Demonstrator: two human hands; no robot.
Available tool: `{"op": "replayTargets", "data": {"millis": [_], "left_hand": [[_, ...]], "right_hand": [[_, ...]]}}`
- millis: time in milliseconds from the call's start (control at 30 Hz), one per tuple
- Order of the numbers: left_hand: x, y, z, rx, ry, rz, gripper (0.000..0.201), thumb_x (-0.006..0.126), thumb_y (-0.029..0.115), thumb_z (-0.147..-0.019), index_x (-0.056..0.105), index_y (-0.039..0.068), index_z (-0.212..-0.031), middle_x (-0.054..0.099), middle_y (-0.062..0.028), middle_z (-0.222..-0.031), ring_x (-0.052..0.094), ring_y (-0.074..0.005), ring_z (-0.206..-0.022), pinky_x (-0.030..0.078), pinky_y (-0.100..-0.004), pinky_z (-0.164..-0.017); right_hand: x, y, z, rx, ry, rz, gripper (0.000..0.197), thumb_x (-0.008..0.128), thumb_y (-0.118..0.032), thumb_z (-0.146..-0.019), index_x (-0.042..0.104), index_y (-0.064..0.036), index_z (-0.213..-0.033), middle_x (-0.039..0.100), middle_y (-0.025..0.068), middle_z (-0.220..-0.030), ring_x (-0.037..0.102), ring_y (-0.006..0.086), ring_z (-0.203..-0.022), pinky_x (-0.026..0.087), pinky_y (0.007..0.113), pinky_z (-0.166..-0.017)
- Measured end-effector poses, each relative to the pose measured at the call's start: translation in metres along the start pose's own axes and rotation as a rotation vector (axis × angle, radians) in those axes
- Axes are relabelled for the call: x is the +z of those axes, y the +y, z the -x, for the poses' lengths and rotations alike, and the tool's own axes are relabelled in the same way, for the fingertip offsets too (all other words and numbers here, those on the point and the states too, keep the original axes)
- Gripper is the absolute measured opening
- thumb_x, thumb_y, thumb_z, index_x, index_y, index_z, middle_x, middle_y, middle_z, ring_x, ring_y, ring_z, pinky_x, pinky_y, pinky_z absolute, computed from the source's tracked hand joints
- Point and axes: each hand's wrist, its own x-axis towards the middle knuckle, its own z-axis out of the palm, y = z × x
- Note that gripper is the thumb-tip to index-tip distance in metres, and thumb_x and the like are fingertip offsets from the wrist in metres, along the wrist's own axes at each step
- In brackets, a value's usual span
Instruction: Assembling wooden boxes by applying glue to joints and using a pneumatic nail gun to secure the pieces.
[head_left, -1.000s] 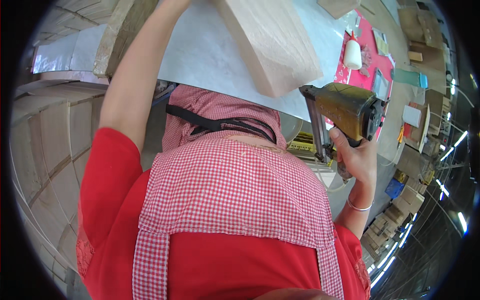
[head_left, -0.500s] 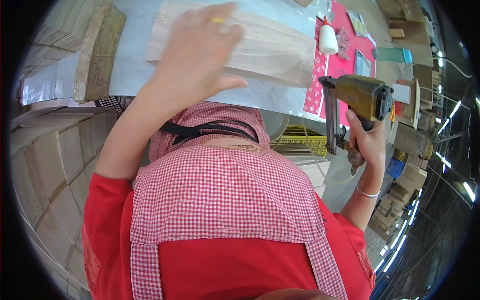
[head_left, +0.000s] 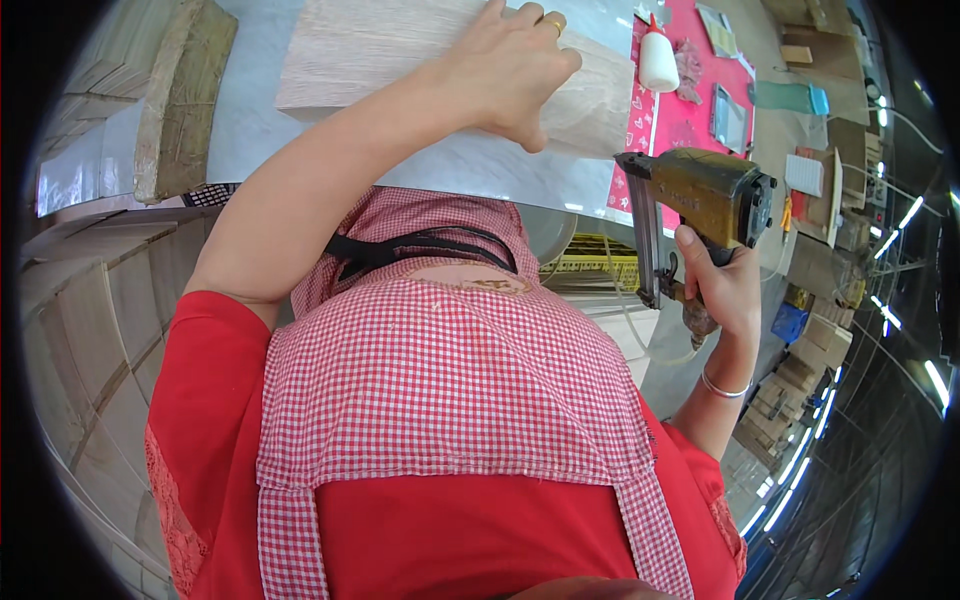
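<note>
A pale wooden box-like piece [head_left: 370,55] lies on the grey-white worktop. My left hand [head_left: 510,75], with a yellow ring on one finger, is on top of it. Its fingers bend down over the wood and the thumb reaches toward the near edge; the fingertips are partly hidden. On the right, my right hand [head_left: 725,285] is wrapped round the handle of a pneumatic nail gun [head_left: 705,195], brown-gold with a dark magazine. The gun's nose is just off the near right end of the wood, and a pale air hose runs from its base.
A white glue bottle [head_left: 657,62] with a red tip lies on the pink sheet [head_left: 690,130] at the right. At left stands a taped brown block [head_left: 185,100]. Stacked boards [head_left: 100,330] rise along my left side. A yellow crate [head_left: 600,265] sits below the worktop.
My left hand has moved right and come down onto the wooden piece. My right hand has shifted slightly left with the nail gun.
</note>
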Motion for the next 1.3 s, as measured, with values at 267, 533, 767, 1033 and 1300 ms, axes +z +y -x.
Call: {"op": "replayTargets", "data": {"millis": [267,533,767,1033,1300], "left_hand": [[-0.017,-0.014,-0.024,-0.065,-0.477,0.456,0.065,0.087,0.040,-0.056,0.067,0.002,-0.105,0.056,-0.0267,-0.123,0.050,-0.0372,-0.119,0.038,-0.0509,-0.100],[0.009,-0.007,0.004,-0.033,-0.024,0.447,0.069,0.087,0.040,-0.057,0.065,0.001,-0.109,0.052,-0.0286,-0.131,0.049,-0.0384,-0.122,0.036,-0.0547,-0.104],[0.026,0.015,-0.001,-0.191,-0.049,0.311,0.097,0.091,0.043,-0.050,0.054,0.002,-0.130,0.049,-0.0270,-0.139,0.043,-0.0396,-0.133,0.031,-0.0539,-0.111],[-0.056,-0.044,0.020,-0.282,-0.558,0.340,0.064,0.086,0.036,-0.060,0.063,0.000,-0.108,0.054,-0.0264,-0.125,0.050,-0.0371,-0.122,0.037,-0.0580,-0.104],[-0.056,-0.049,0.025,-0.278,-0.487,0.382,0.061,0.087,0.036,-0.059,0.065,0.001,-0.104,0.057,-0.0227,-0.116,0.052,-0.0346,-0.117,0.038,-0.0565,-0.101]], "right_hand": [[0.012,0.008,0.006,0.024,0.034,-0.053,0.025,0.072,-0.023,-0.093,0.063,-0.0005,-0.099,0.054,-0.0020,-0.061,0.045,0.0053,-0.043,0.034,0.023,-0.039],[0.019,0.000,0.006,-0.026,0.048,-0.013,0.024,0.071,-0.023,-0.093,0.064,-0.0002,-0.098,0.054,-0.0018,-0.060,0.046,0.0058,-0.044,0.034,0.024,-0.039],[0.030,-0.021,0.002,-0.060,0.029,0.011,0.024,0.072,-0.023,-0.092,0.066,-0.0002,-0.097,0.056,-0.0014,-0.063,0.047,0.0054,-0.046,0.035,0.024,-0.041],[0.047,-0.036,-0.008,-0.026,-0.100,0.034,0.028,0.078,-0.020,-0.087,0.065,0.0005,-0.102,0.061,-0.0015,-0.070,0.050,0.0054,-0.047,0.038,0.023,-0.042],[0.049,-0.045,-0.009,-0.001,-0.103,0.021,0.028,0.079,-0.019,-0.087,0.065,-0.0003,-0.103,0.064,0.0004,-0.076,0.051,0.0053,-0.049,0.039,0.023,-0.042]]}}
